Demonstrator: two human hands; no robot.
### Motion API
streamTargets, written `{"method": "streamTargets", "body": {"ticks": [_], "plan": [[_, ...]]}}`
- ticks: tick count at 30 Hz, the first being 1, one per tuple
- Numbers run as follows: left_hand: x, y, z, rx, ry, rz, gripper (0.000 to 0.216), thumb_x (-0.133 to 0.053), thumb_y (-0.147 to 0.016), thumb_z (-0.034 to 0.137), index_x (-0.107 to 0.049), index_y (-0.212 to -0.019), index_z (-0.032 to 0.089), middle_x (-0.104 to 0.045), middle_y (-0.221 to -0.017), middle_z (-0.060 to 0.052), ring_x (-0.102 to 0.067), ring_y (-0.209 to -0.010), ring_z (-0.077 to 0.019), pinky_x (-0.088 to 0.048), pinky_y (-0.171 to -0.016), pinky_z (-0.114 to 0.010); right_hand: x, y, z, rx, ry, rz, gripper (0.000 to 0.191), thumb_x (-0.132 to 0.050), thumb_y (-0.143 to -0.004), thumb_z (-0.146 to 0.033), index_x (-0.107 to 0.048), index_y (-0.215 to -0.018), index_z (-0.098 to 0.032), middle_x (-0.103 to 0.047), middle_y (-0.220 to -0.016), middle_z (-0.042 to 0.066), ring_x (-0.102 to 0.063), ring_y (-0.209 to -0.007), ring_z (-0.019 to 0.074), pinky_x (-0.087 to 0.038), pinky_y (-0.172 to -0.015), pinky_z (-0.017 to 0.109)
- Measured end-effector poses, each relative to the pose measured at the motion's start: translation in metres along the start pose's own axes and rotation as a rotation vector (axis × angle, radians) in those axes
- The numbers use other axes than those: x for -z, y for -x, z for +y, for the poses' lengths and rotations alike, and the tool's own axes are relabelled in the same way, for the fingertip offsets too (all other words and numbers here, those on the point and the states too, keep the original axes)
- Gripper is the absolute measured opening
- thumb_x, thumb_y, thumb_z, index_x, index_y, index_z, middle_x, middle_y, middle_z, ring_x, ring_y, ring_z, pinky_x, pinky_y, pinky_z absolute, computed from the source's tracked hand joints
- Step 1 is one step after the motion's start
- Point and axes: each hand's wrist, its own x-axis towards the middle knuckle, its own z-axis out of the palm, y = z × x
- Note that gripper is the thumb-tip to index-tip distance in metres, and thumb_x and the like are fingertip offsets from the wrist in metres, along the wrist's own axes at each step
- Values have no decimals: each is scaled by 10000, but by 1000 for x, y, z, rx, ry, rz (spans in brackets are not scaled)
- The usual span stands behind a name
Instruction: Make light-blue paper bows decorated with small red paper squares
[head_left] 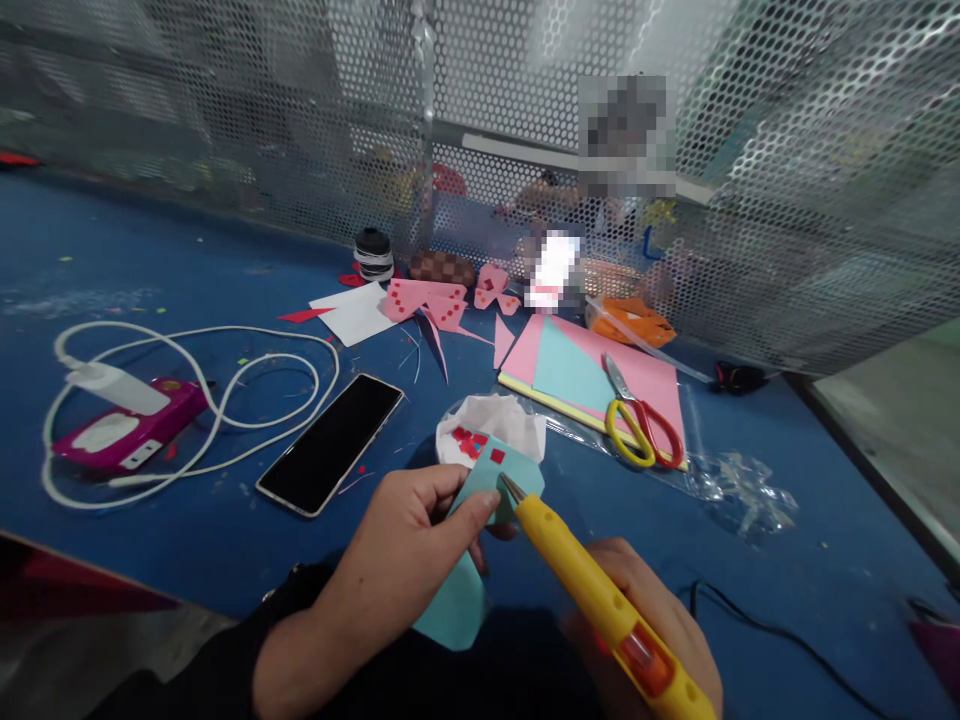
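Observation:
My left hand (401, 535) pinches a light-blue paper cutout (456, 605) between thumb and fingers; one end hangs down toward me. A small red paper square (497, 456) lies on its upper part. My right hand (667, 600) is wrapped around a yellow hot glue gun (577, 570), and the metal nozzle points at the paper just below the red square. Whether the nozzle touches the paper I cannot tell. Behind the cutout, several small red paper bits (469, 441) sit on crumpled white paper (504, 415).
On the blue table (225, 550) are a phone (334, 440), a white cable (330, 345) with a magenta box (124, 430), pink butterfly-like cutouts (427, 300), thread (373, 255), and scissors (637, 415) on coloured sheets (577, 350). Perforated metal mesh (262, 120) stands behind; a person is beyond it.

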Motion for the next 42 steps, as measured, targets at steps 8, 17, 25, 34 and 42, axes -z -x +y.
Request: {"method": "streamTargets", "body": {"ticks": [8,17,25,34,42], "plan": [[0,-1,-2,-11,6,1,320,-629,-818,367,-661,-544,205,-617,-469,23,-497,-395,-95,-404,-442,-210,0,4,1,-25,25,-20,183,-567,-913,-419,-573,-812,-268,-583,-670,-39,-561,-484,126,-449,-426,241],[1,-2,-2,-17,-1,-6,328,-627,-832,328,-645,-527,208,-597,-465,32,-483,-400,-83,-353,-408,-192,1,2,1,-18,36,-15,218,-582,-910,-454,-567,-792,-271,-568,-649,-50,-535,-460,122,-434,-416,240],[0,-2,0,-20,4,-17,349,-624,-840,321,-632,-514,200,-585,-459,38,-473,-392,-77,-359,-407,-187,1,4,2,-17,54,-10,230,-571,-926,-439,-570,-786,-256,-562,-643,-48,-530,-467,110,-432,-423,224],[1,-1,-1,19,0,-28,285,-618,-844,363,-669,-622,193,-634,-498,27,-511,-416,-90,-355,-387,-178,2,5,5,-29,85,-69,317,-516,-941,-504,-557,-759,-247,-539,-615,-14,-521,-443,132,-445,-391,251],[0,0,-1,-8,21,-25,249,-619,-830,348,-682,-645,193,-626,-487,26,-531,-428,-98,-368,-396,-178,1,5,1,-24,84,-51,319,-517,-952,-524,-553,-776,-260,-544,-623,-24,-524,-459,125,-451,-421,243]]}}
